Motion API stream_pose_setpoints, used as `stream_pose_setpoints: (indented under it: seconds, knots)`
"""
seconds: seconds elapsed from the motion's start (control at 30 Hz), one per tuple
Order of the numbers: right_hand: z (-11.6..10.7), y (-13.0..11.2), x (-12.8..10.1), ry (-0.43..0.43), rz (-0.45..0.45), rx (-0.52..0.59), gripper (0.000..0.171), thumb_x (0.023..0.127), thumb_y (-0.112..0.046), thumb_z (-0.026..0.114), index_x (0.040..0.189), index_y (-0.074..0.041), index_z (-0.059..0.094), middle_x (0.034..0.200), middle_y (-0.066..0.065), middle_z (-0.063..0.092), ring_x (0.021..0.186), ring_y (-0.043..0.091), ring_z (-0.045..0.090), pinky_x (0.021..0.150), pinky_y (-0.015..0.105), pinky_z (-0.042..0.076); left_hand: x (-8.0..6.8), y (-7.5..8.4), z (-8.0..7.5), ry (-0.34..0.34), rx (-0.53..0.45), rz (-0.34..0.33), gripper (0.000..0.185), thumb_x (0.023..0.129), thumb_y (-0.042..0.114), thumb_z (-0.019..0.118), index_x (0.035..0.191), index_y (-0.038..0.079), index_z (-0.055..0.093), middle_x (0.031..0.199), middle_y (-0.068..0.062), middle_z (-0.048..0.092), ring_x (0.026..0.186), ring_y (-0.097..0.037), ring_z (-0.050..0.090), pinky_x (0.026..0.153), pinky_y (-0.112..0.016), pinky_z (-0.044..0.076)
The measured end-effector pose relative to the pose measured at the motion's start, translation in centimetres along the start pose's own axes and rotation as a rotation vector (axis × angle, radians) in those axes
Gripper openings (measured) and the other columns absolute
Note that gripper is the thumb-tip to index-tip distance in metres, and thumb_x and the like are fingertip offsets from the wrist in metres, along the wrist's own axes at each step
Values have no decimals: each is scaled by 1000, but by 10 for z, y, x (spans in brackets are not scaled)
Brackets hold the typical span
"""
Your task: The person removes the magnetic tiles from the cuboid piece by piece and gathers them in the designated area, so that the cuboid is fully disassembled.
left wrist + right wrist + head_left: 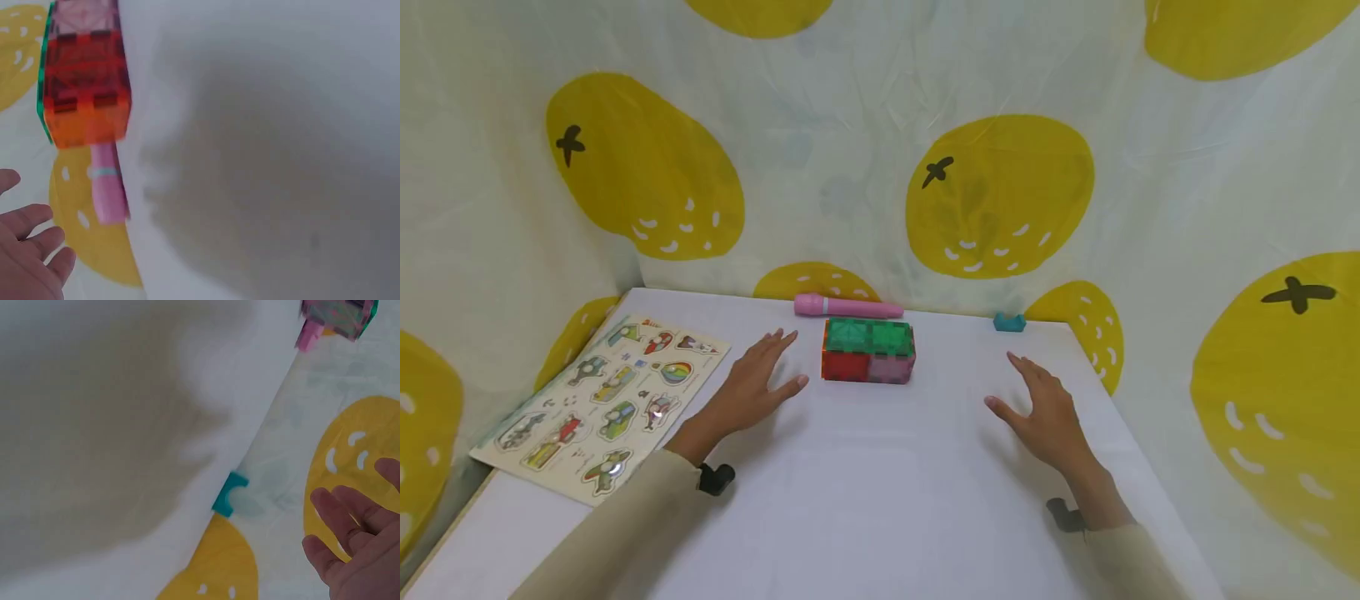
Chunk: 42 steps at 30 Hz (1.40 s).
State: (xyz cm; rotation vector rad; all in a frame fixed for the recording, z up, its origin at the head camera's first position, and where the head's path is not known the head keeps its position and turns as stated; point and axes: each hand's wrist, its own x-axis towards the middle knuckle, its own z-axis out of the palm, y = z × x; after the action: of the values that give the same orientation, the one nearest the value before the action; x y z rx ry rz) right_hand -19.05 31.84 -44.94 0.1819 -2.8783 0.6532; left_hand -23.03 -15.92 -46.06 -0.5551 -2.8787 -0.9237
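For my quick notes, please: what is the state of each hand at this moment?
Left hand: open, holding nothing.
Right hand: open, also holding nothing.

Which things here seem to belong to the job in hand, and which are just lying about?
Likely the job:
- tile block, ahead, between the empty left hand and right hand; neither touches it

Probably lying about:
- picture board, at the left
- pink pen, behind the block
- teal piece, near the back edge
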Motion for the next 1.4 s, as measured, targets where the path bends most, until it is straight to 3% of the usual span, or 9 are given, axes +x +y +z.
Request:
stream_pose_setpoints:
  seconds: [0.23,0.43,0.53,0.73,0.93,1.17,1.4]
  knots:
    - [29,-36,28,-64,-6,289,80,96,-52,76,164,-31,40,167,3,46,141,34,57,114,66,47,54,9,21,-17,-383,-39,79,105,37,66,171,23,24,175,-8,30,161,-38,30,127,-62,32]
    - [51,-55,54,-105,-56,417,72,96,-42,79,160,-32,47,162,1,53,137,32,62,116,60,48,78,4,37,-107,-610,-95,77,108,34,63,171,22,22,178,-4,23,164,-38,23,129,-59,30]
    - [59,-61,65,-130,-75,458,69,97,-37,79,158,-28,49,158,6,56,135,37,63,117,59,47,80,2,43,-127,-661,-118,74,108,35,62,170,24,24,178,-5,23,164,-39,23,130,-61,28]
    - [65,-69,88,-225,-97,497,71,96,-31,80,159,-22,48,160,15,54,137,41,61,118,59,46,77,-2,48,-93,-713,-156,66,108,35,63,166,32,33,176,-3,28,161,-40,26,129,-65,28]
    - [63,-68,112,-313,-98,491,74,96,-28,81,160,-16,47,162,11,51,140,43,58,115,57,50,80,-4,52,-96,-718,-168,64,107,39,63,165,36,35,175,-3,29,162,-39,25,128,-66,28]
    - [62,-59,128,-451,-118,595,71,97,-20,79,160,-13,47,160,11,53,142,44,55,116,57,49,80,-3,58,-79,-712,-183,63,108,38,60,165,35,34,174,-4,30,162,-38,27,129,-66,26]
    - [68,-51,140,-451,-129,655,66,93,-21,84,149,-10,53,150,13,60,143,42,54,117,60,47,81,-5,60,-59,-732,-186,60,107,42,60,162,45,36,174,-3,32,162,-37,26,128,-66,27]
